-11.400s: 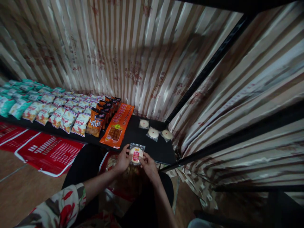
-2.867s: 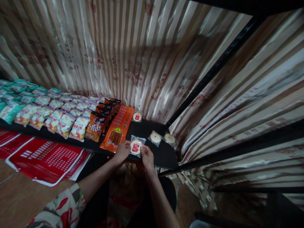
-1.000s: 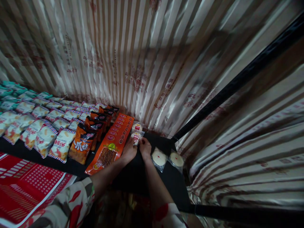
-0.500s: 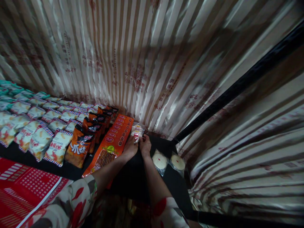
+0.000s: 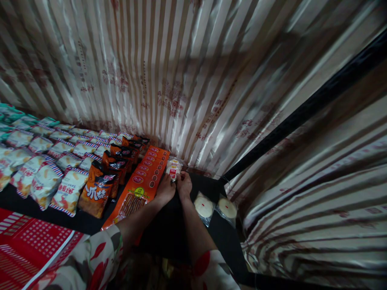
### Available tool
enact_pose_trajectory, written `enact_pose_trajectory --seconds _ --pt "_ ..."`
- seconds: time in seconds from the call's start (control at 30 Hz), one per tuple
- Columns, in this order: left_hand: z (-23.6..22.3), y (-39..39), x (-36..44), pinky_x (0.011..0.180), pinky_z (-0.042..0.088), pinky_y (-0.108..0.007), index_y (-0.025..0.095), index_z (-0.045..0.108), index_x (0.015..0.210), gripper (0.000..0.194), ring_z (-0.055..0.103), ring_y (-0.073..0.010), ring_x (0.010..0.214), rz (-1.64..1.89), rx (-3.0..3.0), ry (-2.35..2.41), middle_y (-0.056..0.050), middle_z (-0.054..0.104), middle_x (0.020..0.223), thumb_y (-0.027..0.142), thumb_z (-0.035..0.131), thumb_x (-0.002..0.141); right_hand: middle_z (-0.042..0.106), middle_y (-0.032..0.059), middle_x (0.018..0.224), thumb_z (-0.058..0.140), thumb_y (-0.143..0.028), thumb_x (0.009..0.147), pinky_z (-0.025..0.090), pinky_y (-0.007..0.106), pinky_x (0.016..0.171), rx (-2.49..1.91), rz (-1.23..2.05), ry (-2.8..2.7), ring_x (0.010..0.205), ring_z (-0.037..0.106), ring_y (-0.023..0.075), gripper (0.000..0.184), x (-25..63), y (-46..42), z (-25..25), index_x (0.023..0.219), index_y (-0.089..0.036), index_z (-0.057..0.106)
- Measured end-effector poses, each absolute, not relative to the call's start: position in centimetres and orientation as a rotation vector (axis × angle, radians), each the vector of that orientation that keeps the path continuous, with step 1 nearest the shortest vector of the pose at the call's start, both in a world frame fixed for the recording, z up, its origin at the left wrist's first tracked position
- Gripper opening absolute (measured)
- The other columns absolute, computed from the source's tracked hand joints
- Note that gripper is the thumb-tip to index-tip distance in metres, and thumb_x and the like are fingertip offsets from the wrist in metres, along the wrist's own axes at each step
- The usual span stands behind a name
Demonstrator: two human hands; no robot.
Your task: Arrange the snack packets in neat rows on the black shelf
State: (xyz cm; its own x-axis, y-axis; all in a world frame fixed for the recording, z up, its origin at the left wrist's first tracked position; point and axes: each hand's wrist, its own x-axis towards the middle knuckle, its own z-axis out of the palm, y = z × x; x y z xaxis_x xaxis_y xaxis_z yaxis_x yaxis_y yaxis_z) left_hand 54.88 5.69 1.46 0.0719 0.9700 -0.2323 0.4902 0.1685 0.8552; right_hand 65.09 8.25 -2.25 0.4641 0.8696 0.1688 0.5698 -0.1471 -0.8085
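Both my hands reach to the back of a black shelf [image 5: 193,225]. My left hand [image 5: 165,191] and my right hand [image 5: 184,186] pinch the near edge of a small clear-wrapped round cake with a red label [image 5: 173,172]. It lies just in front of another such cake [image 5: 175,163] by the curtain. A long orange snack pack [image 5: 142,181] lies right beside my left hand. Two wrapped cakes, plain side up, lie to the right: one [image 5: 203,207] by my right forearm, one [image 5: 227,208] near the shelf corner.
Rows of snack bags cover the shelf on the left: orange-black bags [image 5: 98,189], then white striped bags [image 5: 45,181]. A striped satin curtain [image 5: 169,80] hangs behind and to the right. A black frame bar [image 5: 302,117] slants up right. A red printed sheet [image 5: 27,249] lies at lower left.
Over the last second my hands have stayed on the labelled cake at the shelf's back, nudging it slightly toward the curtain. Earlier I held it at the shelf's front edge.
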Motion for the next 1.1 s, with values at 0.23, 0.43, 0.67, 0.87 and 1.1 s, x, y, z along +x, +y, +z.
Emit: enact_pose_trajectory --seconds 0.23,0.43,0.67,0.87,1.1 --pt "2.2 5.1 55.0 0.112 0.019 -0.032 0.006 0.037 0.135 0.052 0.023 -0.0219 0.137 0.589 1.568 1.612 -0.016 0.025 0.148 0.016 0.042 0.085 0.066 0.0079 0.086 0.047 -0.038 0.079 0.044 0.029 0.074 -1.785 0.37 -1.244 0.078 0.06 0.0187 0.031 65.2 8.2 -3.0 0.097 -0.015 0.059" --pt "3.1 4.1 55.1 0.113 0.018 -0.029 0.005 0.035 0.136 0.051 0.02 -0.0196 0.138 0.53 1.661 1.655 -0.015 0.025 0.148 0.016 0.037 0.087 0.066 0.0102 0.089 0.048 -0.035 0.078 0.044 0.032 0.079 -1.769 0.3 -1.234 0.084 0.06 0.0208 0.032 65.1 7.6 -3.1 0.098 -0.013 0.059" --pt "3.8 1.8 55.3 0.111 0.021 -0.025 0.005 0.042 0.132 0.048 0.029 -0.0175 0.135 0.597 1.728 1.605 -0.015 0.035 0.144 0.012 0.04 0.084 0.065 0.0127 0.094 0.046 -0.03 0.077 0.044 0.033 0.082 -1.749 0.241 -1.23 0.086 0.059 0.0215 0.03 65.2 5.3 -3.1 0.097 -0.012 0.06" --pt "5.2 -0.7 54.9 0.107 0.03 -0.026 0.007 0.047 0.129 0.044 0.039 -0.0195 0.129 0.494 1.68 1.619 -0.014 0.038 0.143 0.013 0.038 0.086 0.066 0.0106 0.095 0.042 -0.029 0.078 0.044 0.032 0.081 -1.753 0.298 -1.226 0.088 0.06 0.021 0.03 64.6 2.8 -2.8 0.096 -0.014 0.062" --pt "5.5 -3.5 54.4 0.104 0.031 -0.022 0.006 0.049 0.127 0.043 0.045 -0.0172 0.124 0.478 1.716 1.615 -0.014 0.05 0.134 0.011 0.038 0.085 0.069 0.0084 0.093 0.041 -0.026 0.077 0.047 0.029 0.076 -1.811 0.374 -1.209 0.084 0.064 0.0197 0.031 63.6 -0.4 -2.7 0.094 -0.016 0.064"
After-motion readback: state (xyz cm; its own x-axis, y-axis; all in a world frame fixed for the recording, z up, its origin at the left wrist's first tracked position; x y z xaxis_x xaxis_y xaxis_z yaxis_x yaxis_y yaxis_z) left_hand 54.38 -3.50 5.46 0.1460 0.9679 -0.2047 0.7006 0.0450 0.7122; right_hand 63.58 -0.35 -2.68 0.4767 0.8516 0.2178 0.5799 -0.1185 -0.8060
